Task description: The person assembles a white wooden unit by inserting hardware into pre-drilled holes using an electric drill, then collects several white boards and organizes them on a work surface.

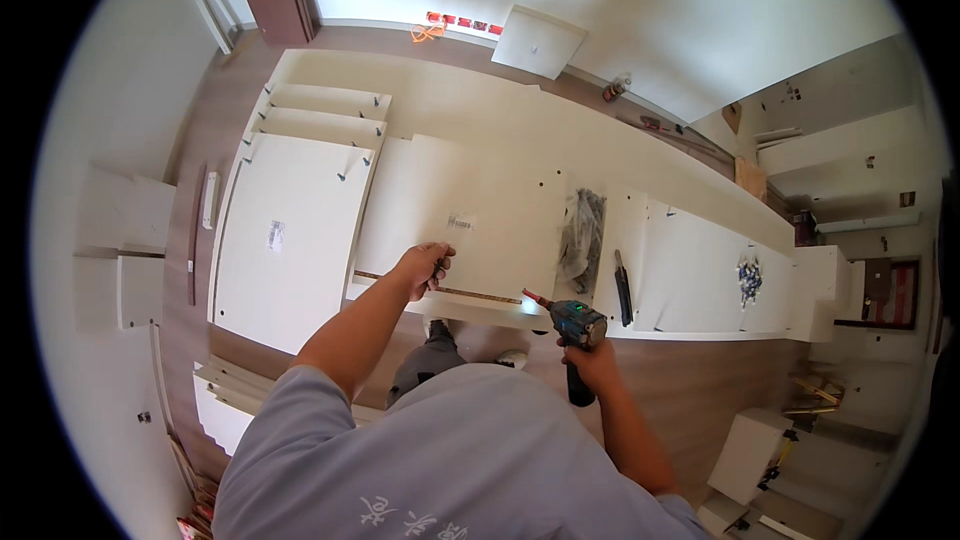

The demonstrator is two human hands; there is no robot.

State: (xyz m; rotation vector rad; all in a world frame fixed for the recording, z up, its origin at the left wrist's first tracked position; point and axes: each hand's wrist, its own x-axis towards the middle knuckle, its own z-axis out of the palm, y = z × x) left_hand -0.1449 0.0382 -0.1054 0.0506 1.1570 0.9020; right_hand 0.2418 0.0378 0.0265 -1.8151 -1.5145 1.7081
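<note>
My right hand (595, 365) is wrapped round the grip of a cordless drill (580, 323). The drill's light is lit, and its reddish bit points left, over the front edge of a white panel (495, 260). My left hand (425, 268) is closed above that same edge, fingers curled round something small and dark that I cannot make out. A paper label (460, 223) is stuck on the panel beyond it. To the left lie stacked white panels (290, 230) with dark connector pins standing up near their edges.
Right of the panel are a plastic bag of dark parts (583, 240), a black-handled tool (623, 288) and a pile of small metal fittings (749, 280). A white square board (538, 42) leans on the far wall beside orange cord (428, 32). More panels (230, 405) are on the floor at left.
</note>
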